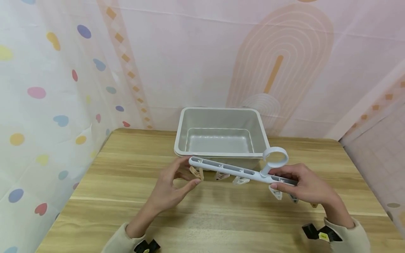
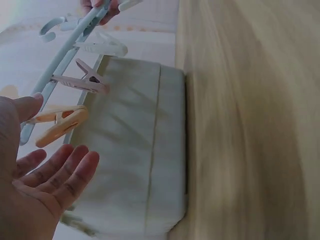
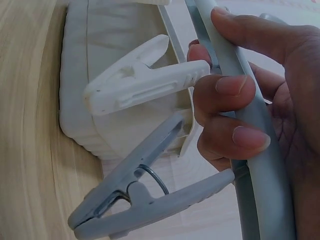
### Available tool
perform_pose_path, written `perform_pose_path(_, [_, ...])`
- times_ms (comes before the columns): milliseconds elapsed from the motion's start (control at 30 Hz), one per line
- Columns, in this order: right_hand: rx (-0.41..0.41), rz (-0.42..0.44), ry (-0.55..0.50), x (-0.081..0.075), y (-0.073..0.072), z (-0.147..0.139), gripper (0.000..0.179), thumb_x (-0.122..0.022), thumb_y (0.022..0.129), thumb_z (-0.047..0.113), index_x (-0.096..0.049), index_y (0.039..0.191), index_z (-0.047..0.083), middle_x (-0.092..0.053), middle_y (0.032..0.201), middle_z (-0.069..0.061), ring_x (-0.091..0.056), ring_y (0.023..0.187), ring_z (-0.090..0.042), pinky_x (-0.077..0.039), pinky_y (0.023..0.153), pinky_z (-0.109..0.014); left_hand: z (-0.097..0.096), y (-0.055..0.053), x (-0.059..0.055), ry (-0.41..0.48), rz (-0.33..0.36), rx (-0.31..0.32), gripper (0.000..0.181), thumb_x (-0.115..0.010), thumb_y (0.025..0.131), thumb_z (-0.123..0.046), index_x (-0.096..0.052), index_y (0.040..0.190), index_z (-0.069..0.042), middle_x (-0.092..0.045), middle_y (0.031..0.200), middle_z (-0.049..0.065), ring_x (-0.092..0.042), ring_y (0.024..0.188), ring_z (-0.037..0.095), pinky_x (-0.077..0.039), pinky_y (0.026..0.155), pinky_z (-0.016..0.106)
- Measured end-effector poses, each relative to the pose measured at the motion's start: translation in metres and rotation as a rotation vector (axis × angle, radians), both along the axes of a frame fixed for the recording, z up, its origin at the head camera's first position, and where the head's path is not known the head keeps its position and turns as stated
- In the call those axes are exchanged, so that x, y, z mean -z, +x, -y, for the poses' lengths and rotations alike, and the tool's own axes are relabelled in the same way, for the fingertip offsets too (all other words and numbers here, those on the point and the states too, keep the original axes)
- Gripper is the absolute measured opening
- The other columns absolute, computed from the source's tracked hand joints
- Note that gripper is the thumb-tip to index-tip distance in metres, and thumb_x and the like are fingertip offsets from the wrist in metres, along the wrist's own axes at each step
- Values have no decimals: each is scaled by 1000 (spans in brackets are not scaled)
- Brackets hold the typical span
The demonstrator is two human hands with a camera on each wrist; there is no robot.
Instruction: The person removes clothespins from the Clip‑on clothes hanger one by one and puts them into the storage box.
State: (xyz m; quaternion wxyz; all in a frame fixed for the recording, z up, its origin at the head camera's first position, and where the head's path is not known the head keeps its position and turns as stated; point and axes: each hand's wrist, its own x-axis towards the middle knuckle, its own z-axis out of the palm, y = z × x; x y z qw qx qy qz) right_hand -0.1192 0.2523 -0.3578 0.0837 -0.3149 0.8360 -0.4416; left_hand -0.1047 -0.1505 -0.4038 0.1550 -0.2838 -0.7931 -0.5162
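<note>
A pale blue-grey clip hanger (image 1: 227,170) is held above the table, its ring-shaped hook (image 1: 276,164) pointing up. My right hand (image 1: 305,184) grips the bar near its right end, thumb and fingers wrapped around it. Beneath that hand hang a white clip (image 3: 145,82) and a grey clip (image 3: 150,205). At the bar's left end hangs an orange clothes clip (image 2: 65,125). My left hand (image 1: 172,188) is around this clip with fingers loosely spread; whether the thumb touches it I cannot tell. A pale pink clip (image 2: 82,84) and another white clip (image 1: 241,180) hang farther along.
A light grey rectangular basin (image 1: 221,154) stands just behind the hanger, near the back of the wooden table (image 1: 202,221). Patterned cloth (image 1: 190,63) hangs behind and to the left.
</note>
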Motion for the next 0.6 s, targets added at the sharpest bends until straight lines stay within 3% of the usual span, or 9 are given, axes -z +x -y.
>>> perform_pose_path(100, [-28, -4, -16, 1, 0, 0, 24, -73, 94, 3, -72, 117, 5, -77, 95, 0, -68, 76, -3, -57, 63, -25, -2, 1, 3, 36, 107, 24, 63, -81, 87, -6, -53, 143, -8, -70, 113, 9, -73, 83, 13, -62, 77, 30])
perform_pose_path(200, [-52, 5, -26, 1, 0, -1, 24, -73, 94, 3, -72, 118, 5, -77, 95, -1, -67, 75, -3, -57, 62, -25, -3, 0, 6, 55, 171, 39, 59, -81, 88, -7, -55, 141, -10, -73, 116, 7, -74, 81, 12, -62, 78, 30])
perform_pose_path(267, [-59, 11, -27, 1, 0, -1, 25, -72, 94, 2, -72, 119, 4, -77, 94, -1, -67, 74, -2, -57, 62, -25, -3, 0, 9, 56, 188, 40, 56, -81, 88, -8, -57, 138, -11, -74, 117, 7, -73, 80, 11, -62, 76, 30])
perform_pose_path(600, [-60, -4, -13, 1, 1, 0, 24, -73, 94, 4, -73, 118, 4, -77, 91, 1, -65, 71, -1, -55, 58, -25, -4, 0, 13, 52, 245, 41, 34, -81, 89, -12, -66, 121, -11, -76, 90, 4, -69, 79, 8, -61, 73, 28])
